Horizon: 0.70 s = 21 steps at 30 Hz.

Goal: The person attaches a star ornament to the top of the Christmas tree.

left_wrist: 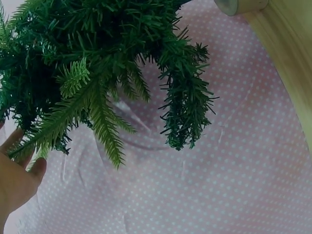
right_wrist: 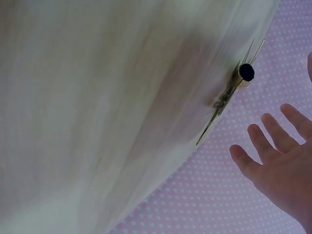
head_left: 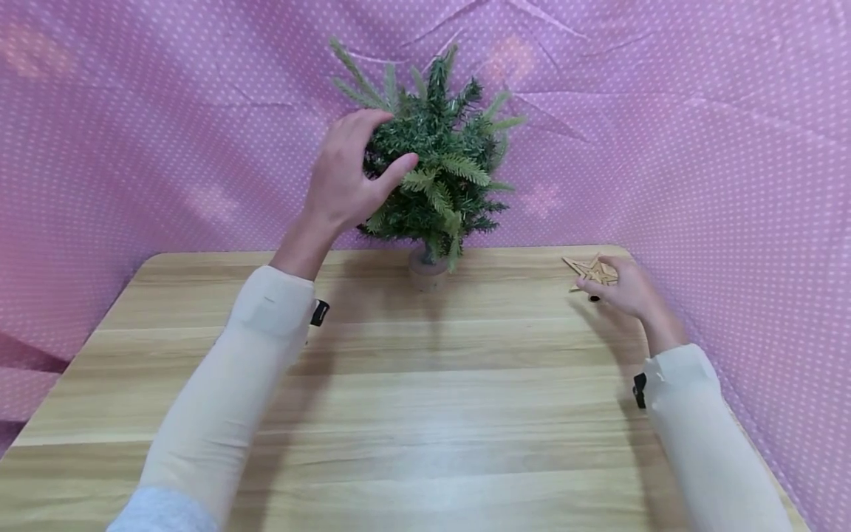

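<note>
A small artificial Christmas tree stands upright at the back of the table in a round pale base. My left hand is at the tree's left side, fingers and thumb spread, with nothing gripped. In the left wrist view the left hand is beside a light green branch tip; whether it touches cannot be told. A gold star tree topper with a hollow dark-mouthed tube is at the back right corner. My right hand is around its right side; in the right wrist view its extended fingers are apart from it.
The wooden table has a rounded back right corner close to the star topper. Pink dotted cloth hangs behind the table and along both sides.
</note>
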### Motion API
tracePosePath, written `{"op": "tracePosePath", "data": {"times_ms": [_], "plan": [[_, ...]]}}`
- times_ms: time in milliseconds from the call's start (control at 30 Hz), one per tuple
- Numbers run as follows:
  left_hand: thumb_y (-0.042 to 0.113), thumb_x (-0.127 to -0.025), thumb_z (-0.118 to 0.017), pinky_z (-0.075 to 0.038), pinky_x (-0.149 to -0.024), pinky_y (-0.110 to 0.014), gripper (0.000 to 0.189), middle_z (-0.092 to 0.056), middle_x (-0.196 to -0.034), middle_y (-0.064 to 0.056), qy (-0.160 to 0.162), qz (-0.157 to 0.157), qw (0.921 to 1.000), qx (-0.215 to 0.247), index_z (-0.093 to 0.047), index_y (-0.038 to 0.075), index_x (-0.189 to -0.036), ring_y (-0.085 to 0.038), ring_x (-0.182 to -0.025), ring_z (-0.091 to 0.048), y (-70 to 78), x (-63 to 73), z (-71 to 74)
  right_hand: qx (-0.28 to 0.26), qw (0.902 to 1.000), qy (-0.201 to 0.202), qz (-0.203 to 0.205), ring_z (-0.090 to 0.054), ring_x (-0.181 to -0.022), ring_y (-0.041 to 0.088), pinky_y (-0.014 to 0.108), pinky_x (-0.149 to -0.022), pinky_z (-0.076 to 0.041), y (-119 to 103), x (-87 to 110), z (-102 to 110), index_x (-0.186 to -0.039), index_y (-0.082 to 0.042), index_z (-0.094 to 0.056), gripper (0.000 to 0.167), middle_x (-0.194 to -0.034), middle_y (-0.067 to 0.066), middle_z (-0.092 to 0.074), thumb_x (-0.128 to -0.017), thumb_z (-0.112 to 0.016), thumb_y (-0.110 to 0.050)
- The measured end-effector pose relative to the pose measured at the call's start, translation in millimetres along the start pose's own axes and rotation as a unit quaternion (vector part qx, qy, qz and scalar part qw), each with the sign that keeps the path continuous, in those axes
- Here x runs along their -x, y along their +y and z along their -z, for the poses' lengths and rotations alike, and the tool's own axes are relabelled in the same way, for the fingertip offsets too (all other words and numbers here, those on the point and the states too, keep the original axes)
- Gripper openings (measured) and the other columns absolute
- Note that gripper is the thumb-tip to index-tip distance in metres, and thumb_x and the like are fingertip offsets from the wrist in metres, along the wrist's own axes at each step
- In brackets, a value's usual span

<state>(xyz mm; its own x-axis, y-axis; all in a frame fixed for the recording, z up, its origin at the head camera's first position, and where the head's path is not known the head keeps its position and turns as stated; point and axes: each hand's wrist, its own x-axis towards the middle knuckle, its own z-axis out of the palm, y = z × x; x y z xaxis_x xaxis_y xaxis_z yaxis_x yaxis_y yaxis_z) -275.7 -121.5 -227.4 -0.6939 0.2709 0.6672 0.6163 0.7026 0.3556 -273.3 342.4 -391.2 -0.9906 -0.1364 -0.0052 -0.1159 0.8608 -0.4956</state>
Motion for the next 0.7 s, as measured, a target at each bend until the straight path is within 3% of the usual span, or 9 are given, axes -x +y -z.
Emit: {"op": "tracePosePath", "data": {"times_ms": [267,700], "plan": [[0.056,-0.096,-0.06,-0.019,-0.121,-0.03,0.068,-0.052,-0.149,-0.007,-0.04,0.006,0.9987,-0.031,-0.051,0.01,-0.146,-0.017,-0.143,-0.038,2.8,-6.3,4.3,-0.001,0.9996,-0.021,-0.016,-0.029,-0.135,0.063,0.075,-0.107,-0.025,4.7,-1.6,5.1,-0.151,0.014,-0.028,0.094,-0.151,0.042,-0.028,-0.096,-0.065,-0.053],[0.06,-0.096,-0.057,-0.019,-0.121,-0.034,0.072,-0.049,-0.152,-0.002,-0.072,0.025,0.9966,-0.031,-0.049,0.014,-0.15,-0.016,-0.144,-0.036,7.8,-13.9,6.8,-0.004,0.999,-0.032,-0.03,-0.026,-0.137,0.062,0.073,-0.11,-0.023,12.0,-3.5,5.7,-0.151,0.014,-0.028,0.094,-0.153,0.041,-0.025,-0.096,-0.066,-0.051]]}}
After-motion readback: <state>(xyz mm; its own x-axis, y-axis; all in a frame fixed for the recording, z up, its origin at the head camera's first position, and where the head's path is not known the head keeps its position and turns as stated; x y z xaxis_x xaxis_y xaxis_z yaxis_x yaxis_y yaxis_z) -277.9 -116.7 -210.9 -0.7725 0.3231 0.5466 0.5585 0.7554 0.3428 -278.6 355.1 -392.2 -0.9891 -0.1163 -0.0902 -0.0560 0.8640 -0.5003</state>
